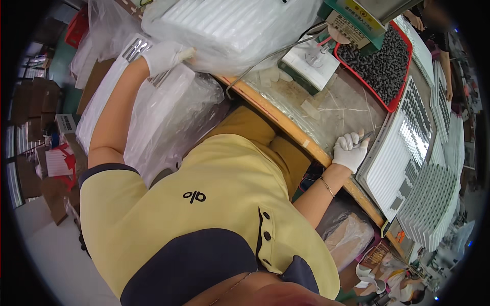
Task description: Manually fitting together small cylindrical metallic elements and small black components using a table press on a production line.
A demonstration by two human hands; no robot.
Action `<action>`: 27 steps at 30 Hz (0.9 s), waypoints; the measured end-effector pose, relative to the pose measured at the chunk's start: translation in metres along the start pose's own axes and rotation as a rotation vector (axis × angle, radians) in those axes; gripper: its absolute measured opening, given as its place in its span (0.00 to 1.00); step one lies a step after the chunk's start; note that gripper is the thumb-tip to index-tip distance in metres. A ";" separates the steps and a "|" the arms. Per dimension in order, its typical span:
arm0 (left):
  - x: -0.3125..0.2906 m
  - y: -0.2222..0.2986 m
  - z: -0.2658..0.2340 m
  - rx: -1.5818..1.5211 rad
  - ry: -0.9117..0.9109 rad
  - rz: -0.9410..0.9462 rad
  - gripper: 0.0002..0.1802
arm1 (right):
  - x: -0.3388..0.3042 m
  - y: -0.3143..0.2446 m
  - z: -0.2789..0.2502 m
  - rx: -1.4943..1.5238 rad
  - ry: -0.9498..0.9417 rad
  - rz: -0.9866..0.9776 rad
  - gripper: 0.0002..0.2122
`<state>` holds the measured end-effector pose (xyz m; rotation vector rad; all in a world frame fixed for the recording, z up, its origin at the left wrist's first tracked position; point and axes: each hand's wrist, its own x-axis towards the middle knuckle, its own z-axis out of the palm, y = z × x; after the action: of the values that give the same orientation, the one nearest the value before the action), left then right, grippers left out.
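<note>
Apparently you are at a picking-up step: your left hand (166, 57) is stretched out over a plastic-wrapped stack (163, 112), with silver metal pieces (135, 48) just left of its fingers and more below them. Those fingers point toward a clear plastic bag (229, 38); I cannot tell how far they are parted or whether they grip anything. Your right hand (351, 150) rests on the table (339, 109), fingers mostly curled in, a small dark item (365, 136) at their tips, though whether they hold it is unclear. Your next move probably calls for a clean left pinch, clear of loose plastic. Just right of your right fingers, a white tray (385, 173) carries rows of dark, shiny pieces (416, 115); beyond them, a red basket (392, 107) holds heaped black parts (377, 66).
</note>
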<state>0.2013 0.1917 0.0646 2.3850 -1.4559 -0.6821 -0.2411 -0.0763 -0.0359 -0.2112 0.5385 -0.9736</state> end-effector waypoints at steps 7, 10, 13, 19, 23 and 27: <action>-0.013 -0.010 0.009 -0.124 -0.014 -0.085 0.27 | 0.006 0.002 -0.006 0.021 0.002 -0.009 0.20; -0.018 -0.008 0.007 -0.156 0.016 -0.040 0.24 | 0.006 0.001 -0.010 0.021 -0.025 0.001 0.20; -0.026 0.000 0.007 -0.186 0.112 -0.069 0.21 | 0.003 0.002 -0.007 -0.005 0.005 -0.022 0.20; -0.031 0.016 0.006 -0.012 0.015 -0.030 0.16 | 0.001 0.002 -0.003 0.001 0.052 -0.028 0.20; -0.034 0.003 0.019 0.068 0.075 0.137 0.17 | 0.002 0.002 -0.002 0.004 0.027 -0.022 0.19; -0.036 0.007 0.019 0.052 0.140 0.156 0.17 | 0.001 0.006 0.005 -0.006 0.070 -0.031 0.19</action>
<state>0.1725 0.2206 0.0604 2.2750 -1.5960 -0.4357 -0.2336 -0.0741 -0.0350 -0.1917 0.6036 -1.0127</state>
